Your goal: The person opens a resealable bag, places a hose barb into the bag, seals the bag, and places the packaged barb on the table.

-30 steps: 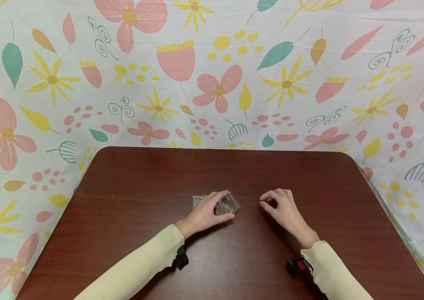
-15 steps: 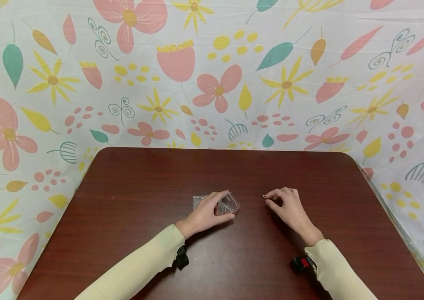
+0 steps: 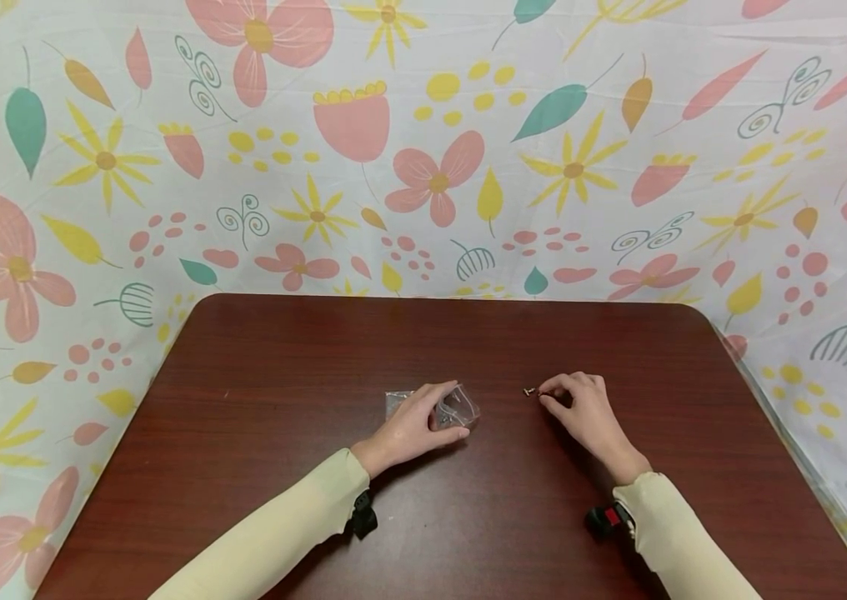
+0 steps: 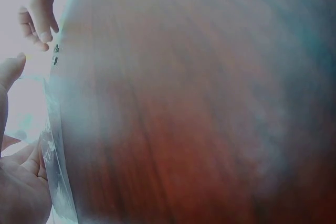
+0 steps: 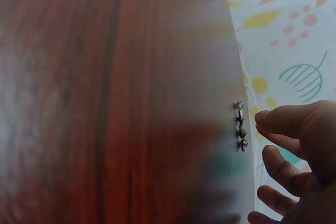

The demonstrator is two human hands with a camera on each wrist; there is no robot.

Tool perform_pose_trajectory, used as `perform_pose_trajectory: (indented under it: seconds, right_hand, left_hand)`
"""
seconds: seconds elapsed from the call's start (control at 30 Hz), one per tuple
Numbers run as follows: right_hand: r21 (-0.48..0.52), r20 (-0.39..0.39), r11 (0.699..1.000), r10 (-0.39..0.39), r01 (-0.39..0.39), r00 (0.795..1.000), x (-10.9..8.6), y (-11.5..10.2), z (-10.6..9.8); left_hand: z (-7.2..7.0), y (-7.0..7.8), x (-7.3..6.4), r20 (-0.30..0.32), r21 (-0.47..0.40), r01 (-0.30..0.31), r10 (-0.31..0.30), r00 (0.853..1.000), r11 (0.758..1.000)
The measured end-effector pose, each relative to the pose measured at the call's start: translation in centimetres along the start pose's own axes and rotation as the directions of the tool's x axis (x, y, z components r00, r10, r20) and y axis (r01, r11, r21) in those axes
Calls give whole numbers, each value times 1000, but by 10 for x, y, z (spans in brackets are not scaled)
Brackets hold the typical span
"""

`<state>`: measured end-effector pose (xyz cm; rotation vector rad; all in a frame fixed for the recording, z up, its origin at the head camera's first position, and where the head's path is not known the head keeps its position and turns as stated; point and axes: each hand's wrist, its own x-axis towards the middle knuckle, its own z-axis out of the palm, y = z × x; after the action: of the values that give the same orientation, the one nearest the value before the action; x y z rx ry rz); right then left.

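My left hand (image 3: 404,427) grips a small clear zip bag (image 3: 457,407), its mouth end showing between thumb and fingers. In the left wrist view the bag's plastic edge (image 4: 59,177) runs down beside the fingers. Several small shiny metal pieces, which look like screws (image 3: 529,392), lie on the table to the right of the bag. My right hand (image 3: 584,417) is just right of them, fingers bent loosely and fingertips close to the nearest piece. In the right wrist view these screws (image 5: 241,127) form a short row, with a small gap to the fingers (image 5: 286,119).
The dark red-brown wooden table (image 3: 303,350) has rounded far corners. Behind it hangs a white cloth (image 3: 423,100) with flowers and leaves. A black band with a camera (image 3: 362,515) sits on the left wrist, another camera (image 3: 605,521) on the right.
My right hand has drawn back to the right, and the small metal pieces have come into view at its fingertips. The left hand and bag stay where they were.
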<state>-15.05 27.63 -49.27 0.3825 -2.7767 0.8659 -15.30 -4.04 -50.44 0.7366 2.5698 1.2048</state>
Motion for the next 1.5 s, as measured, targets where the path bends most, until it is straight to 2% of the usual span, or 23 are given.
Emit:
perform_pose_trajectory:
  seconds: [0.4, 0.83, 1.13, 1.5]
  right_hand:
    - [-31, 23, 999, 29, -29, 999, 3, 11, -2]
    - [-79, 45, 995, 71, -68, 996, 8, 14, -1]
    - [-76, 19, 995, 64, -62, 998, 10, 15, 2]
    - [-90, 56, 990, 115, -109, 992, 11, 14, -1]
  left_hand:
    - [0, -1, 1, -3, -4, 0, 0, 1000, 1000]
    - [0, 0, 0, -5, 17, -1, 1, 1000, 1000]
    - [-1, 2, 0, 4, 6, 12, -12, 1000, 1000]
    - [-1, 0, 0, 6, -8, 11, -11, 1000, 1000]
